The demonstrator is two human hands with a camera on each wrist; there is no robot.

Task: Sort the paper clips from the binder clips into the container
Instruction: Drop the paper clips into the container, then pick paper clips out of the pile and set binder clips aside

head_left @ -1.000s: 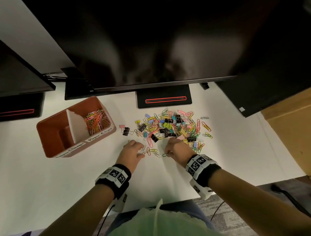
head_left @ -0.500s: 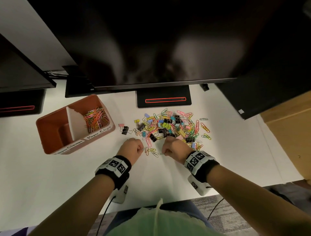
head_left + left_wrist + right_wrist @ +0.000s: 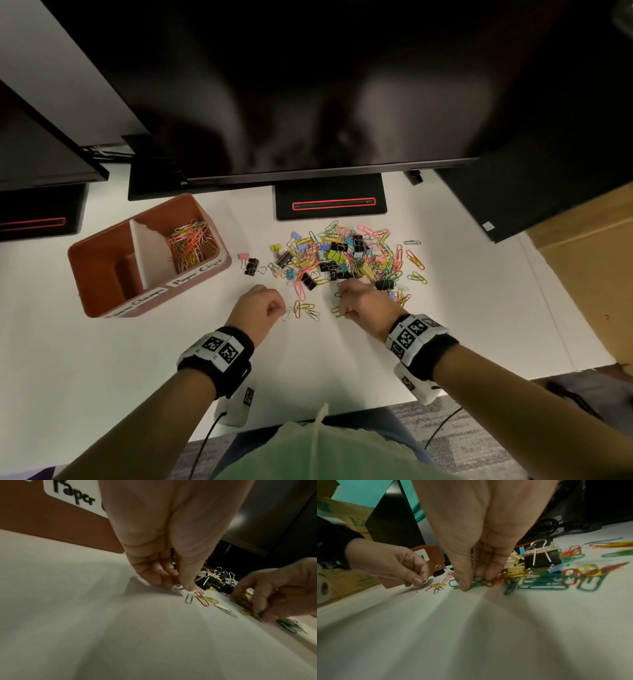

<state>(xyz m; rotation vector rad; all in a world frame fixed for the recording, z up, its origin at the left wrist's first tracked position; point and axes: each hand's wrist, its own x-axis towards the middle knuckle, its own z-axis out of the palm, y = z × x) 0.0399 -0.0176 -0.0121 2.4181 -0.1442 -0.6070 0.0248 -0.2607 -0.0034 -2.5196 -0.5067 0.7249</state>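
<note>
- The mixed pile of paper clips and binder clips [image 3: 346,262] lies on the white desk [image 3: 102,359], in front of the monitor stand [image 3: 330,197] and to the right of the container.
- Our left hand [image 3: 258,305] has its fingers curled, thumb and forefinger pinching a white paper clip [image 3: 425,581] just off the desk at the pile's near left edge.
- A few loose paper clips [image 3: 305,310] lie on the desk between our two hands.
- Our right hand [image 3: 364,303] pinches a bunch of paper clips [image 3: 481,580], green and orange, against the desk at the pile's near edge.
- A black binder clip [image 3: 541,558] stands just behind our right fingers, its wire handles up.
- The brown container [image 3: 102,270] sits well left of the pile; its right compartment, labelled "Paper Clips", holds coloured paper clips [image 3: 191,241], and a white divider [image 3: 150,253] separates it from the left one.
- Two binder clips, pink and black [image 3: 249,263], lie between container and pile.
</note>
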